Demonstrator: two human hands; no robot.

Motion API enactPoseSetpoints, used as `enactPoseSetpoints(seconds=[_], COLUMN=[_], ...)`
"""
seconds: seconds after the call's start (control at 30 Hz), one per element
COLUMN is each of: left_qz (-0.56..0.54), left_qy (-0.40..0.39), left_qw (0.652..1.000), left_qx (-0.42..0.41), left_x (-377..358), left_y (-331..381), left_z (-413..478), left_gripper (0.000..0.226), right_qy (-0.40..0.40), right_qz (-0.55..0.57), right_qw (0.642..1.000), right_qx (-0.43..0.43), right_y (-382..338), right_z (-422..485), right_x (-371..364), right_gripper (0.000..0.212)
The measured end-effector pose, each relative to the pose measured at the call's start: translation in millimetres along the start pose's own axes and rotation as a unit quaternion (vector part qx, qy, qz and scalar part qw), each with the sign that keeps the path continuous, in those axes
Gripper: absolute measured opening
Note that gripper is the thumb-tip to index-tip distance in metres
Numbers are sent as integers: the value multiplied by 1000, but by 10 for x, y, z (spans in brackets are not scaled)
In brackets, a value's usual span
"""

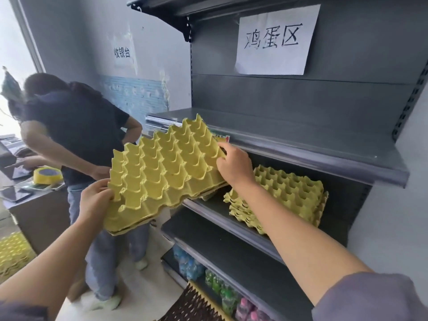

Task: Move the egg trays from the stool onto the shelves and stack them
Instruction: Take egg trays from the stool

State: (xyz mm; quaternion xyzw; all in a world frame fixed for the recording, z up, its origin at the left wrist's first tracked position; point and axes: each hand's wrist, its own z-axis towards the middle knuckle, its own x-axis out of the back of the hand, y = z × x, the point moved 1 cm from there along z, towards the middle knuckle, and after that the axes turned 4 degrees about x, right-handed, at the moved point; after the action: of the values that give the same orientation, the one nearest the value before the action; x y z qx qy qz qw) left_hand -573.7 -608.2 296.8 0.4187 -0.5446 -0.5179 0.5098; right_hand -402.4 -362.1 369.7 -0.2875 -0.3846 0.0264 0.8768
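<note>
I hold a thin stack of yellow egg trays (162, 172) tilted in the air, in front of the grey shelf unit. My left hand (96, 200) grips the near left corner, and my right hand (234, 165) grips the far right edge. The trays' right end reaches over the front lip of the middle shelf (215, 212). A stack of several yellow egg trays (284, 195) lies on that shelf, right of and behind my right forearm. More yellow trays (11, 253) sit low at the left edge; what they rest on is hidden.
Above hangs an upper shelf (301, 144) with a paper sign (275, 40) on the back panel. A person in a dark shirt (76, 126) bends over a counter (34, 195) on the left. Bottled drinks (222, 288) fill the bottom shelf.
</note>
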Motion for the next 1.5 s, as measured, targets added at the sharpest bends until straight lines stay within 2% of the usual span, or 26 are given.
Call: enactPoseSetpoints(seconds=[0.17,0.43,0.57,0.7,1.0,1.13,1.23,1.3,1.5], left_qz=[-15,-25,-20,-45,-66,18,161,241,279], left_qy=[-18,-62,-100,-157,-255,-305,-268,-243,-215], left_qw=[999,995,992,984,961,942,914,887,866], left_qx=[-36,-72,-72,-65,-88,-139,-258,-312,-355], left_x=[-262,-939,-1240,-1530,-2104,-2372,-2485,-2527,-2508], left_y=[331,819,959,1138,1363,1385,1360,1325,1356], left_z=[478,1233,1601,1929,3096,3499,3691,3807,3969], left_gripper=[43,43,49,44,40,32,24,29,33], right_qy=[49,96,112,124,147,83,59,63,51], right_qz=[-9,-1,3,-8,-47,-108,-180,-199,-178], right_qw=[999,995,991,988,965,950,938,934,937], right_qx=[10,-40,-69,-92,-214,-280,-289,-289,-297], right_y=[70,454,612,697,807,785,719,685,622], right_z=[467,1142,1395,1631,2240,2478,2580,2629,2778], right_x=[-32,84,73,68,-314,-585,-714,-778,-975], right_gripper=[47,44,42,41,41,41,37,37,44])
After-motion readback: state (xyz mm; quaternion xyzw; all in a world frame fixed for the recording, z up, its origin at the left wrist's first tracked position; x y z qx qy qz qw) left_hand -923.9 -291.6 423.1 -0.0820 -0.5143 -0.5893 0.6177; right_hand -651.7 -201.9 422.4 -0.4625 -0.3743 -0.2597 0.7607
